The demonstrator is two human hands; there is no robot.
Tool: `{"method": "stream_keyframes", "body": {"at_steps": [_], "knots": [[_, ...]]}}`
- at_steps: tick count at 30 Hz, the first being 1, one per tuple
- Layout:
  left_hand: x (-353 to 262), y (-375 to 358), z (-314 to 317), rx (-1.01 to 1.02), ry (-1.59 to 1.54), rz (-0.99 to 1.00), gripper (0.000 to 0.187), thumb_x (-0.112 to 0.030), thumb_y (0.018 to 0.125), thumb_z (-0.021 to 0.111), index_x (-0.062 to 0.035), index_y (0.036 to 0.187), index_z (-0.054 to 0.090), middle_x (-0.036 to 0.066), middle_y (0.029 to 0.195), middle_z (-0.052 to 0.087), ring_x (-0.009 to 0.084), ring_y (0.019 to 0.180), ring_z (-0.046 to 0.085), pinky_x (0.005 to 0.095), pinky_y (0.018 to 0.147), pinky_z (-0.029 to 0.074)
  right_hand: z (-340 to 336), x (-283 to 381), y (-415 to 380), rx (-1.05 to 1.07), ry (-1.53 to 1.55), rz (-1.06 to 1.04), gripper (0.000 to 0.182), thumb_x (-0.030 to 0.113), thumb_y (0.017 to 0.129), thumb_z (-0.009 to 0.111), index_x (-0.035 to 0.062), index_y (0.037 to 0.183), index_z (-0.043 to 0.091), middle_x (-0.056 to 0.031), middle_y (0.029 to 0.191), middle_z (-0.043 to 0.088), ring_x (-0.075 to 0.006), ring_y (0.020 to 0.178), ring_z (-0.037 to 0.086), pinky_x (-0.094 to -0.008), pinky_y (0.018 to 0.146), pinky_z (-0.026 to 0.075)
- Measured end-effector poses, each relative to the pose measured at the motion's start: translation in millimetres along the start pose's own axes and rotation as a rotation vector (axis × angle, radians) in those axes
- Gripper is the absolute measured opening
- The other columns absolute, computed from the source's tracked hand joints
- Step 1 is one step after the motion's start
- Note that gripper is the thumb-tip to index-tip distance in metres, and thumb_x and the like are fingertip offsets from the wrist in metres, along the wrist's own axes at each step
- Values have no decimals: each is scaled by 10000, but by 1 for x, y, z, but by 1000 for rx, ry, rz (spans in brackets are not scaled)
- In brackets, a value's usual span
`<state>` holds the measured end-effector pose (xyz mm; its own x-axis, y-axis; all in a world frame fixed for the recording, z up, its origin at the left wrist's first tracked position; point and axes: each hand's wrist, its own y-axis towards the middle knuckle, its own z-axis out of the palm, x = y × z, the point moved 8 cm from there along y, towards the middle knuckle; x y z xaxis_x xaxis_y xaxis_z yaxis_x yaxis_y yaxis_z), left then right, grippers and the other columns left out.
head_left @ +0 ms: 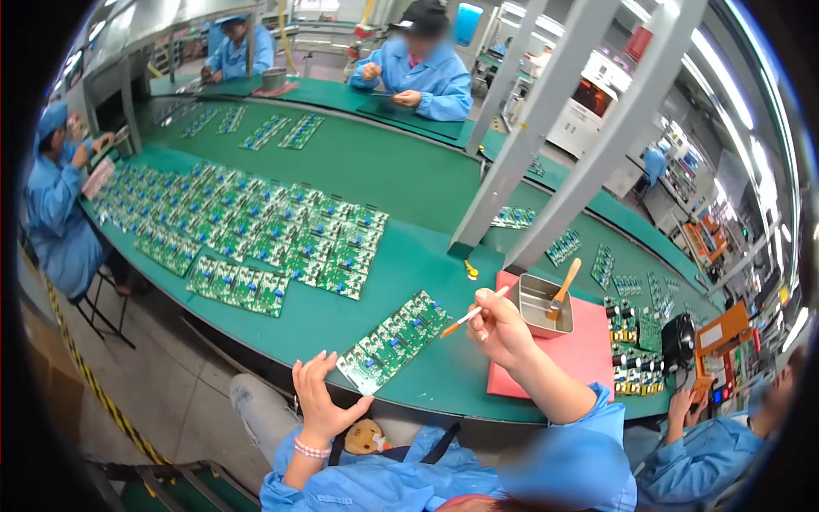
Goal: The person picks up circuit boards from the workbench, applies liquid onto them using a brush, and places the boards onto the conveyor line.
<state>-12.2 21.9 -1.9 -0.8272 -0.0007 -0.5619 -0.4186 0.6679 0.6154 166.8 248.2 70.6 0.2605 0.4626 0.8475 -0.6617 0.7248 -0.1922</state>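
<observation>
A green circuit board panel (394, 343) with blue parts lies slantwise on the green bench in front of me. At its near left end is my left hand (322, 399), fingers spread, with thumb and index finger close to the two corners; whether they touch is hard to tell. My right hand (503, 331) is raised just right of the panel, pinching a slim white-and-orange pen-like tool (465, 321). Its orange end points down toward the panel's far right end. Beside that hand, a metal tin (531, 307) holds a wooden-handled brush (565, 286).
Many circuit panels (247, 213) cover the bench at left. The tin stands on a red mat (512, 375). Grey posts (589, 145) rise from the bench. Boards with tall components (636, 371) lie at right. Co-workers in blue sit across (439, 72), left (60, 188) and right (717, 456).
</observation>
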Motion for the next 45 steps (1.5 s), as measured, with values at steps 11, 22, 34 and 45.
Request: {"method": "stream_keyframes", "body": {"at_steps": [11,22,34,45], "knots": [[2,-5,7,66,-5,-49,787,-309,659,767,-30,1324,451,115,1305,508,323,1304,414,523,1166,142,-10,15,-11,-12,27,-33,223,266,954,627,125,814,527,-24,609,589,-105,473,541,-206,432,402],[4,-2,7,185,112,-43,784,-220,710,719,-21,1390,382,126,1376,456,327,1338,347,519,1171,129,-37,33,-30,-40,86,-88,239,279,956,625,132,818,498,-31,617,612,-88,462,561,-192,416,431],[-10,35,-25,205,-191,-246,984,-192,609,856,-27,1411,311,157,1333,435,289,1263,441,431,1098,311,-58,69,-51,-103,204,-170,207,216,958,603,106,804,518,-15,604,572,-88,467,539,-208,403,437],[-79,175,-75,345,-494,-93,931,-103,612,843,-68,1353,280,112,1298,376,285,1244,477,392,1037,446,-142,116,-78,-152,332,-470,152,208,1024,468,113,906,481,-19,611,523,-77,403,425,-187,369,326]]}}
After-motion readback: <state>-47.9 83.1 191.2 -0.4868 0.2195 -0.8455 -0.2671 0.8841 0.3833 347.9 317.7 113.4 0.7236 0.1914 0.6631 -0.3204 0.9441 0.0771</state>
